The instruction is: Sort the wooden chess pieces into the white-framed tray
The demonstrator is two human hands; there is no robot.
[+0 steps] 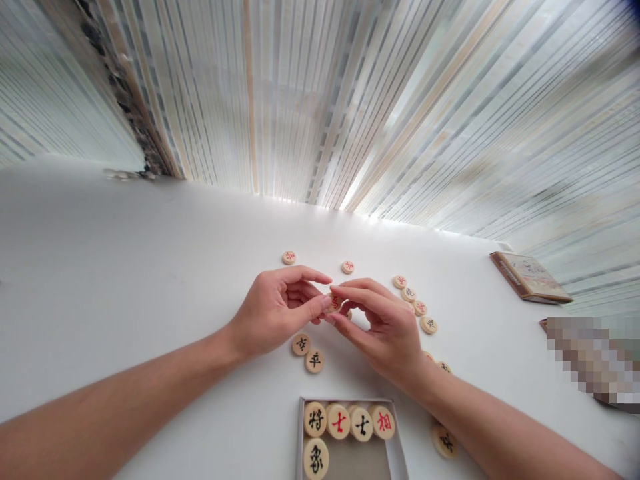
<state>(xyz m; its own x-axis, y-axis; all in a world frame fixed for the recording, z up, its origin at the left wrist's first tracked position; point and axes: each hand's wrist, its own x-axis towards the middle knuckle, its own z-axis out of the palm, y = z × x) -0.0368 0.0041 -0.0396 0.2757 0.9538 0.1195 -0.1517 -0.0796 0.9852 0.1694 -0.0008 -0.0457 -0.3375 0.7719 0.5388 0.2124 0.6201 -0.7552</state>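
Likely home: striped curtain [290, 100], game pieces [315, 361].

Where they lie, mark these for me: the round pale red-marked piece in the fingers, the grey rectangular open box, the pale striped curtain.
Round pale red-marked piece [335, 304]: head view, marked face.
Grey rectangular open box [357, 460]: head view, bare floor.
Pale striped curtain [285, 100]: head view, middle.

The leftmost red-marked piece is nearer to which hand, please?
Left: the left hand is just below the piece; the right hand is farther, below and right of it.
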